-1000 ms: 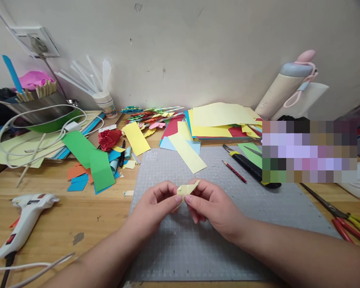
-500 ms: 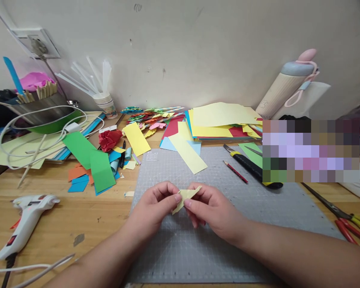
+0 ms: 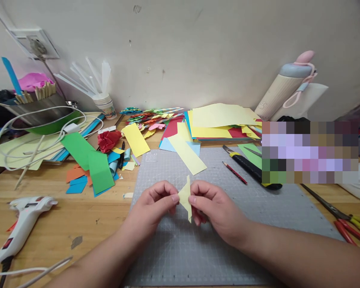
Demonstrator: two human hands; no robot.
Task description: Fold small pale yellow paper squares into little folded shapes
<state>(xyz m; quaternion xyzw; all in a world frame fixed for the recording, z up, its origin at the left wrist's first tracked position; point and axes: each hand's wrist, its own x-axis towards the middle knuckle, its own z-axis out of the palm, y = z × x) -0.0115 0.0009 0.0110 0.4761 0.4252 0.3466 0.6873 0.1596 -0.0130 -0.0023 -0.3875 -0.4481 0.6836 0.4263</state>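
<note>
Above the grey cutting mat, a small pale-yellow piece of folded paper is held between my two hands. Its long edge stands nearly upright, with a point toward the left. My right hand pinches the long edge between thumb and fingers. My left hand is closed, thumb against index finger, at the left point of the paper. A pale-yellow paper strip lies on the mat beyond my hands, partly over light blue paper.
A red pencil and a black-yellow cutter knife lie right on the mat, scissors at its right edge. A white glue gun rests left. Green paper strips, crumpled red paper and stacked sheets lie behind.
The folded paper has turned from a slanted position to nearly upright between my fingers. My hands have moved slightly apart. The view has shifted a little.
</note>
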